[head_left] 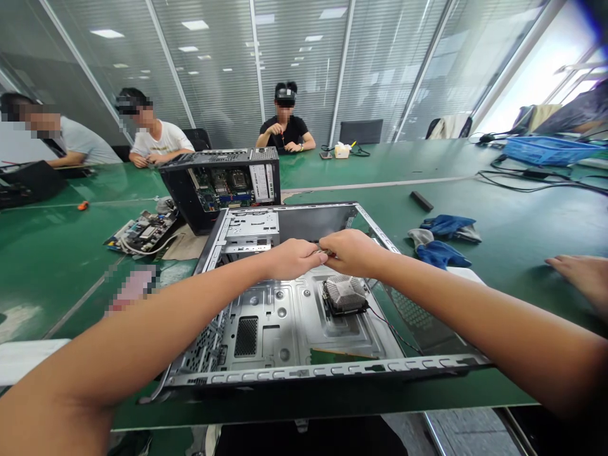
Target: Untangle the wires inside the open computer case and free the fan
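My left hand (295,258) and my right hand (352,251) meet above an open computer case (294,373) lying on its side. Both have their fingers pinched together around a small thing (325,252), mostly hidden by the fingers and too small to name. Below my right hand, a CPU cooler (348,292) with metal fins rests on the case floor, a thin dark cable running from it. A green memory stick (339,356) lies inside by the near edge. The silver drive cage (251,228) fills the far left corner.
Behind stands another open computer case (221,190), with a loose motherboard (147,229) to its left. Blue-grey gloves (444,244), a black bar (421,201), a blue basket (551,152) and cables are at right. A co-worker's hand (582,278) rests there; several people sit opposite.
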{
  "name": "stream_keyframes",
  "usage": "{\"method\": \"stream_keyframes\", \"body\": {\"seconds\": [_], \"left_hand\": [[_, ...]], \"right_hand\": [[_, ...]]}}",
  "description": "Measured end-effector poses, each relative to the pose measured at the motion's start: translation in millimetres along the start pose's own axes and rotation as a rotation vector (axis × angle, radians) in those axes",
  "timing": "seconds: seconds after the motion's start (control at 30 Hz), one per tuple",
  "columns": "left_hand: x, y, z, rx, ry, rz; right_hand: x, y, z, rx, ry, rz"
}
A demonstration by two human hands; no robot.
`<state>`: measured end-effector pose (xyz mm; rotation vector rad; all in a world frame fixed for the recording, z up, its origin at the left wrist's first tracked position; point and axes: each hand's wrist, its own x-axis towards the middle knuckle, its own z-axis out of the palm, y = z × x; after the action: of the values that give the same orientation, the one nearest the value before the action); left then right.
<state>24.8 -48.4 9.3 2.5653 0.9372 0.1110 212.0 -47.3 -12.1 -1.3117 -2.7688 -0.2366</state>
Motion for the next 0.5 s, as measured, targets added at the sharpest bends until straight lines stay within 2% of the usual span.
{"method": "stream_keyframes", "body": {"seconds": [0.27,0.5], "left_hand": [[1.8,-1.4,2.4,-0.152,-0.014,-0.019],[3.5,-3.4,2.3,-0.125,-0.013,-0.01]], "right_hand": [[1.2,-1.0,-1.9,0.005,-0.036,0.022],[2.9,-1.5,-3.0,-0.004,-0.044,0.038]]}}
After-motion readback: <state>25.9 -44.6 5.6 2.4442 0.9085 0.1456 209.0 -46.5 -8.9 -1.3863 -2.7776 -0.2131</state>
